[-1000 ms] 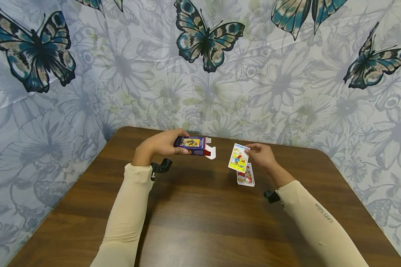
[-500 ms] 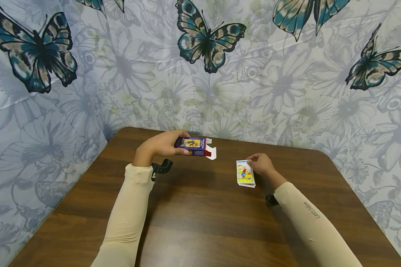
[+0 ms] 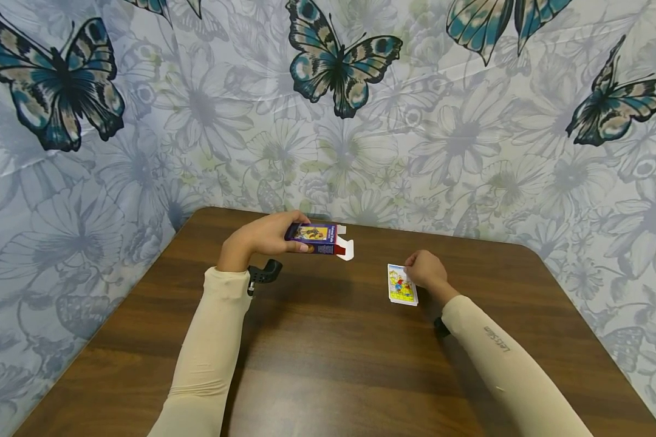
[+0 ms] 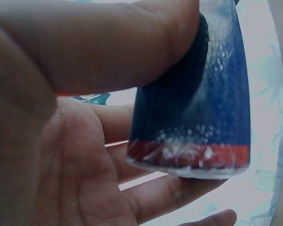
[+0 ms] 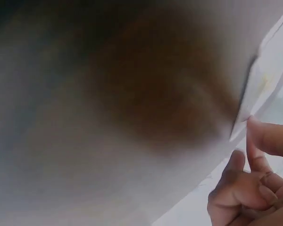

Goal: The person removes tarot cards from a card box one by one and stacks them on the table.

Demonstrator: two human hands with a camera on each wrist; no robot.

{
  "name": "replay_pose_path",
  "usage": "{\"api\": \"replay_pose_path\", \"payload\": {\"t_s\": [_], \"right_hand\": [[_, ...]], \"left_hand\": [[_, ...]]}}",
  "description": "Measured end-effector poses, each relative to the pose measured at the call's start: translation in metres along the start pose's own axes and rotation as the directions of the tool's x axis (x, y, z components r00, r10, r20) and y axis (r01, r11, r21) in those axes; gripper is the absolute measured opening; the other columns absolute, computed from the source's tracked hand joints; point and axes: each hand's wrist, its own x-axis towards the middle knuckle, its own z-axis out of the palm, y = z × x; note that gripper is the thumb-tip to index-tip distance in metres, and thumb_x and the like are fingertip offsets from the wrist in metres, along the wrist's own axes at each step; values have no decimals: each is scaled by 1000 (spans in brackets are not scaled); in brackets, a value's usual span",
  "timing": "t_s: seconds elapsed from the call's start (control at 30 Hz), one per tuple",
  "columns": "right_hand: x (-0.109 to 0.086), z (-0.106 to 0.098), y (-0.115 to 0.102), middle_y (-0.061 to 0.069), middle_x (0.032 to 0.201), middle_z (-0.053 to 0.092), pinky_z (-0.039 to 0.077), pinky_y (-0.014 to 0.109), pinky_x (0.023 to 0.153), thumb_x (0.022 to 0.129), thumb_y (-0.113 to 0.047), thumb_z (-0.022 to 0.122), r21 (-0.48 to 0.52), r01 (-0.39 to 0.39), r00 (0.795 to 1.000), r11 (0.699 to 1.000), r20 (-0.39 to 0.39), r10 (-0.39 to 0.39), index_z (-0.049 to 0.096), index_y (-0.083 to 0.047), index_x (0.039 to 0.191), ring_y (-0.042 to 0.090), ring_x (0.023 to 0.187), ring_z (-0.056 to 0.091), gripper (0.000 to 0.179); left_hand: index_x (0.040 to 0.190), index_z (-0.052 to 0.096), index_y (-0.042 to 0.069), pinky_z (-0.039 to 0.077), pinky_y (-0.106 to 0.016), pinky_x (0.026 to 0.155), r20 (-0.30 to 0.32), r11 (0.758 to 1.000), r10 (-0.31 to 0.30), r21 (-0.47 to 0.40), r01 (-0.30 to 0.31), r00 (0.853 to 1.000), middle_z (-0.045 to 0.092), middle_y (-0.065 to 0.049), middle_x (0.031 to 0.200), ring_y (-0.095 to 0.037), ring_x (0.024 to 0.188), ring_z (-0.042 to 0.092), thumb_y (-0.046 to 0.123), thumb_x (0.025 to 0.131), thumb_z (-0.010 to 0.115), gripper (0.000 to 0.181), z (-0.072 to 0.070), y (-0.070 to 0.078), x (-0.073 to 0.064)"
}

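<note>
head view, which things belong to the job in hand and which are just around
Job in hand:
blue box, flap open, in the left hand
picture cards, right hand at their edge

Just around:
wooden table, under the cards
butterfly-print backdrop

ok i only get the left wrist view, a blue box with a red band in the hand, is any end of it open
Observer: Yes, in the head view the box is open at the end pointing away from the left hand, with white flaps sticking out.
Operator: good, and what else is being handled
Observer: The right hand holds a small stack of cards at its far right corner.
Operator: face up or face down
Observer: Face up on top: a mostly yellow picture with some red and blue, too small to make out in detail.
</note>
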Motion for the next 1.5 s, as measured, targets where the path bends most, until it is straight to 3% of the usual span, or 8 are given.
{"api": "replay_pose_path", "payload": {"t_s": [0.13,0.23,0.37,0.53,0.73,0.93,1.3,1.5], "right_hand": [[-4,-1,-15,13,108,68,52,41,75,96,-20,58,38,69,996,997,-64,-66,69,-7,108,27,93,64,21],[-11,-1,-37,12,106,69,52,39,75,99,-22,56,197,192,978,961,-124,-170,68,-6,110,26,92,64,22],[-26,-6,-76,14,106,67,49,27,71,100,-25,58,504,317,948,803,-163,-272,68,-5,111,14,82,59,25],[-43,-14,-114,9,89,64,32,22,48,99,-26,61,767,214,951,604,-22,-309,65,-2,114,8,55,41,29],[-49,-13,-135,-1,72,56,29,22,46,98,-35,61,727,39,937,686,213,-279,63,-3,109,9,55,40,33],[-52,-8,-141,3,76,62,27,22,47,103,-29,53,675,-10,923,737,290,-254,61,-2,101,9,55,39,28],[-50,-14,-126,0,72,58,26,21,46,99,-28,58,734,15,920,679,255,-296,64,-2,92,8,54,38,27],[-49,-18,-110,0,73,54,26,23,48,99,-31,60,726,14,928,688,248,-280,64,-4,91,10,58,39,29]], "left_hand": [[139,46,10,46,-44,99,3,1000,-8,0,8,1000,61,-10,125,-25,108,58,38,90,71,61,1,0,0],[139,46,11,46,-44,98,5,1000,-10,7,10,1000,61,-10,124,-24,108,59,39,91,70,61,1,1,1],[140,46,11,46,-44,98,7,1000,-6,20,5,1000,61,-10,124,-24,107,59,40,91,70,61,-1,2,0],[140,45,11,46,-45,98,10,1000,-4,17,4,1000,60,-10,126,-24,108,59,40,91,70,62,-1,2,0],[139,46,11,46,-44,99,4,1000,-16,8,16,1000,59,-10,126,-25,109,58,39,90,70,61,-1,2,-1],[139,46,11,46,-44,99,4,1000,-9,-1,9,1000,59,-10,125,-25,109,57,39,90,71,62,-1,5,-1],[138,46,11,45,-45,100,-12,1000,-5,17,5,1000,59,-10,127,-25,111,57,41,90,71,62,-1,4,2],[138,46,11,45,-46,101,-11,1000,-18,24,18,1000,58,-11,128,-26,112,57,40,90,71,62,0,1,2]]}}
